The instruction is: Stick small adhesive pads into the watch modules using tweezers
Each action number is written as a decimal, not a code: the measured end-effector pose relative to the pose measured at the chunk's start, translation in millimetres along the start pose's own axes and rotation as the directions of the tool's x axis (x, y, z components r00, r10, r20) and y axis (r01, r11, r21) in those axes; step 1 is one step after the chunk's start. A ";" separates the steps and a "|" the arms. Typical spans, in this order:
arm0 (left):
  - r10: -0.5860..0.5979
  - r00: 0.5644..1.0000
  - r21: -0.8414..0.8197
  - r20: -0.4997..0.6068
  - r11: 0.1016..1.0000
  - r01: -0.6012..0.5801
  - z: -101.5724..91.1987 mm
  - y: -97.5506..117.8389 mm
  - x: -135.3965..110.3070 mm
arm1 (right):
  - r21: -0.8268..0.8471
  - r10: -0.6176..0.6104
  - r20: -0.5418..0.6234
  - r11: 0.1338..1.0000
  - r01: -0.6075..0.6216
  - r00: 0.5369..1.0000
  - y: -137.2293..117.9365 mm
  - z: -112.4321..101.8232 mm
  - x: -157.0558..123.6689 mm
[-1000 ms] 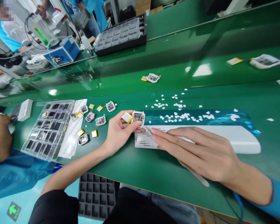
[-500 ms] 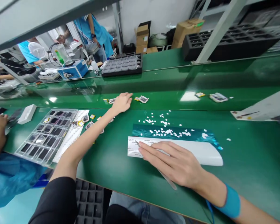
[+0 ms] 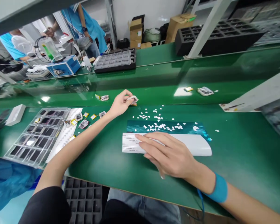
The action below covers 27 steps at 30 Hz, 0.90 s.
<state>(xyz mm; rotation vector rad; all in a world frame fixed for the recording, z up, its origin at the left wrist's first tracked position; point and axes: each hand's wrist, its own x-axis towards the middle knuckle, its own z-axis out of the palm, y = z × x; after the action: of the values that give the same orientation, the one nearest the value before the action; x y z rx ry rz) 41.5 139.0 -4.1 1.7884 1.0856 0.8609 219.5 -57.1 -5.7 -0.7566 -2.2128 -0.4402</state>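
Note:
My left hand (image 3: 121,104) is reached out to the far strip of the bench. Its fingers are closed on a small watch-like housing (image 3: 133,99), pale-rimmed with a yellowish part beneath. My right hand (image 3: 171,152) hovers over or rests on a white printed backing sheet (image 3: 198,147); contact is unclear. It holds metal tweezers (image 3: 162,177), mostly hidden under the palm with only one end showing. Behind the sheet lies a teal film (image 3: 133,126) strewn with small white pieces (image 3: 162,126). Another housing with its yellow battery (image 3: 104,97) lies left of my left hand.
More housings (image 3: 84,123) and batteries lie left of my forearm, beside a clear tray of dark screens (image 3: 46,120). A housing (image 3: 205,91) sits at far right. A slanted white post (image 3: 254,98) stands at right. A co-worker's blue sleeve (image 3: 11,177) is at lower left.
My left hand has closed on the housing that lay just right of it. The tweezers in my right hand have swung mostly out of sight. The view has shifted slightly.

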 end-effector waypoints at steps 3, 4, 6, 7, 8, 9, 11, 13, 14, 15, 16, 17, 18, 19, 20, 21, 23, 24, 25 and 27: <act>-0.005 1.000 -0.202 0.023 0.979 0.009 1.3 15.7 -59.3 | 0.025 0.124 -0.023 0.992 -0.123 0.992 0.1 0.3 -4.8; -0.017 0.998 -0.290 0.052 0.957 0.031 2.6 20.8 -78.5 | 0.025 0.161 -0.021 0.987 -0.161 0.987 -0.1 0.3 -6.4; -0.089 0.990 -0.378 0.111 0.917 0.124 6.1 29.6 -111.2 | -0.003 0.213 -0.005 0.977 -0.213 0.977 -0.6 0.4 -8.9; -0.126 0.980 -0.402 0.151 0.898 0.178 7.9 32.9 -123.7 | -0.027 0.226 0.009 0.974 -0.225 0.974 -0.7 0.5 -9.8; -0.156 0.970 -0.425 0.187 0.877 0.223 9.5 35.4 -133.4 | -0.052 0.229 0.028 0.972 -0.227 0.973 -0.6 0.8 -10.5; -0.178 0.959 -0.449 0.220 0.855 0.262 10.9 37.0 -140.5 | -0.071 0.227 0.047 0.972 -0.224 0.973 -0.5 1.3 -11.0; -0.204 0.942 -0.496 0.266 0.809 0.315 12.6 37.9 -148.1 | -0.073 0.224 0.080 0.973 -0.218 0.971 -0.2 2.6 -11.6; -0.224 0.932 -0.529 0.285 0.774 0.348 13.3 37.0 -150.5 | -0.047 0.227 0.086 0.973 -0.224 0.970 -0.5 4.2 -11.5; -0.235 0.928 -0.538 0.289 0.762 0.360 13.5 36.4 -151.0 | -0.037 0.234 0.085 0.972 -0.232 0.969 -1.0 4.9 -11.2; -0.244 0.925 -0.543 0.290 0.754 0.369 13.8 35.9 -151.4 | -0.030 0.243 0.082 0.970 -0.242 0.966 -1.7 5.5 -10.8; -0.249 0.925 -0.547 0.289 0.750 0.372 14.3 35.8 -152.0 | -0.028 0.252 0.083 0.968 -0.250 0.964 -2.6 5.9 -10.3; -0.249 0.926 -0.550 0.283 0.749 0.369 15.1 36.0 -153.0 | -0.027 0.260 0.088 0.966 -0.259 0.961 -3.5 6.1 -9.7; -0.244 0.931 -0.553 0.271 0.753 0.358 16.0 36.7 -154.3 | -0.025 0.265 0.094 0.964 -0.264 0.960 -4.4 6.1 -9.2; -0.236 0.939 -0.554 0.251 0.760 0.340 17.1 37.6 -155.8 | -0.024 0.266 0.101 0.964 -0.265 0.959 -5.2 5.9 -8.7; -0.227 0.947 -0.551 0.228 0.772 0.317 18.2 38.5 -157.6 | -0.025 0.264 0.111 0.964 -0.263 0.958 -5.9 5.4 -8.3; -0.218 0.955 -0.540 0.203 0.788 0.295 19.2 39.2 -159.4 | -0.023 0.262 0.127 0.965 -0.261 0.957 -6.4 4.7 -8.1; -0.199 0.967 -0.490 0.160 0.834 0.253 20.7 38.9 -162.8 | -0.011 0.262 0.170 0.965 -0.264 0.950 -7.0 2.8 -7.8; -0.172 0.974 -0.455 0.150 0.862 0.223 21.2 37.6 -164.3 | 0.002 0.260 0.195 0.964 -0.266 0.946 -6.9 1.6 -7.7; -0.135 0.980 -0.416 0.146 0.891 0.184 21.5 35.6 -165.4 | 0.016 0.255 0.221 0.964 -0.265 0.941 -6.6 0.5 -7.6; -0.051 0.987 -0.350 0.150 0.931 0.101 21.6 30.8 -166.4 | 0.040 0.232 0.263 0.967 -0.250 0.937 -4.7 -1.4 -7.4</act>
<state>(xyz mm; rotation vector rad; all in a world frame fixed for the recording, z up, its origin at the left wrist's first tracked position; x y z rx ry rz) 6.0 -27.9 -5.2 1.4685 0.8419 0.8152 221.4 -64.3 -10.7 -1.0816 -2.3178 -0.1432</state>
